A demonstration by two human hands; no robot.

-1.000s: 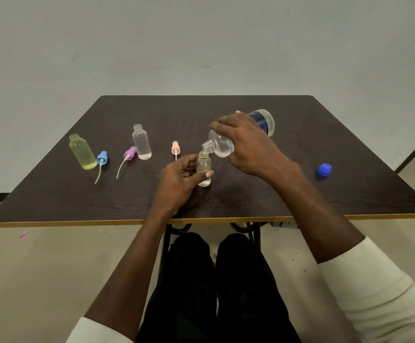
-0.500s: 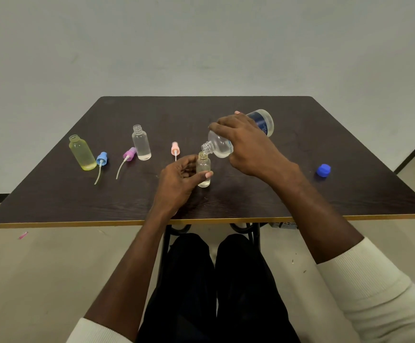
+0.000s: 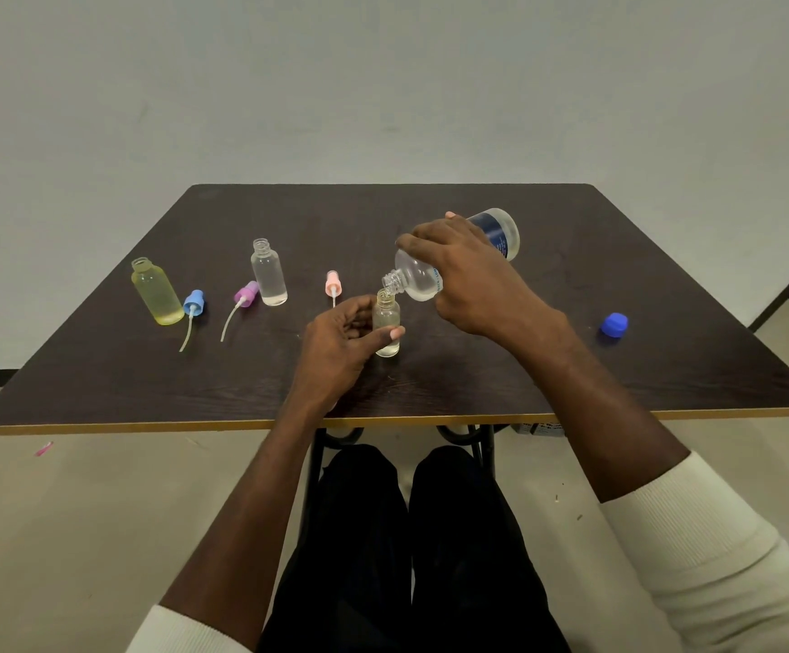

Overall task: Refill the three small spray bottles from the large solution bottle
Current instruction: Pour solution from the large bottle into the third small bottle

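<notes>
Three small spray bottles stand uncapped on the table [image 3: 571, 256] in the head view, the only one given. Taking the small clear bottle [image 3: 386, 329] being filled as the landmark: it stands upright near the table's front edge, roughly mid-width. The left hand [image 3: 340, 344] holds it, fingers and thumb curled round its body, so that grip is clamped on it. The right hand [image 3: 472, 275] is wrapped over the large solution bottle [image 3: 500, 233], which is tilted steeply with its open mouth just above the landmark's neck; that grip is clamped on the big bottle.

Left of the landmark and slightly farther back lies a pink spray cap [image 3: 333, 284]. Farther left stands a taller clear bottle [image 3: 268, 275] with a purple spray cap [image 3: 245, 294] beside it, its tube trailing toward the front edge. Well to the left stands a yellow bottle [image 3: 157, 294] with a blue spray cap [image 3: 193, 304] just beside it. Well to the right of the landmark sits the blue screw cap [image 3: 613, 323].

Whether liquid is flowing cannot be told; the landmark seems to hold some liquid at its base. To pour well, I would keep the two mouths aligned and nearly touching, tilt gradually so only a thin stream falls, keep the small bottle pressed flat on the table, and level the big bottle before the neck fills. A sudden tilt would likely splash past the narrow opening.
</notes>
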